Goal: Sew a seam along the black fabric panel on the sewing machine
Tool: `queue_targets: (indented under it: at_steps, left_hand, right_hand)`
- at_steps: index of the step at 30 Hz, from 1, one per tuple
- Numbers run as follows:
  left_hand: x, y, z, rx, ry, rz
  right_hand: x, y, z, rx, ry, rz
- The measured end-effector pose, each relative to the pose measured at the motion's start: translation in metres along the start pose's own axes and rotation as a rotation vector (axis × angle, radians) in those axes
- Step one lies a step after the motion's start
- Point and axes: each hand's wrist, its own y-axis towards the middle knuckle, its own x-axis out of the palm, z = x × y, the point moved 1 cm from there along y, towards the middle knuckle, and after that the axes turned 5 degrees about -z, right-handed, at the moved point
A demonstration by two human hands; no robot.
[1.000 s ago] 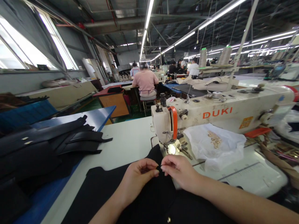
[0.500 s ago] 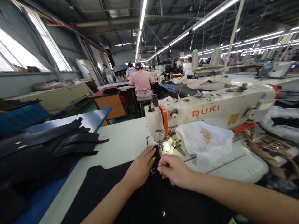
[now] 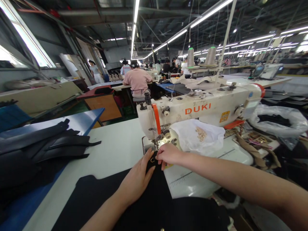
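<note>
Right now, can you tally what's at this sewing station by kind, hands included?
Hands on the black fabric: 2, left hand and right hand
Sewing machine: 1
Thread cones: 2
White bag of small gold pieces: 1
Total: 7

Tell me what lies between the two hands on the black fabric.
A small gold metal ring on the black fabric, between left hand and right hand, head view.

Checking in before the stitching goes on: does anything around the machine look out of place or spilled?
Nothing stands out. Both hands, left hand and right hand, press the black fabric flat at the sewing machine; small gold pieces sit heaped on white plastic.
</note>
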Motion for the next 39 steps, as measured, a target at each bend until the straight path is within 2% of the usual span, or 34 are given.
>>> queue_targets:
  at_steps: [6,10,14,23,32,39]
  left_hand:
    - [-0.001,0.000,-0.002,0.007,0.012,0.034]
    - [-0.005,0.006,0.004,0.107,0.020,0.143]
    - [-0.006,0.015,0.013,0.174,0.060,0.179]
    - [-0.003,0.016,0.016,0.196,0.085,0.203]
    - [-0.003,0.017,0.010,0.144,0.038,0.237]
    - [-0.002,0.017,0.015,0.305,0.157,0.264]
  right_hand:
    - [-0.001,0.000,-0.004,0.040,-0.092,-0.003]
    - [-0.002,0.001,-0.008,0.088,-0.127,-0.002]
    - [-0.003,0.001,-0.014,0.118,-0.160,-0.010]
    - [-0.002,0.001,-0.018,0.170,-0.190,-0.012]
    - [-0.003,0.004,-0.016,0.195,-0.232,-0.052]
    - [-0.003,0.005,-0.017,0.190,-0.290,-0.049]
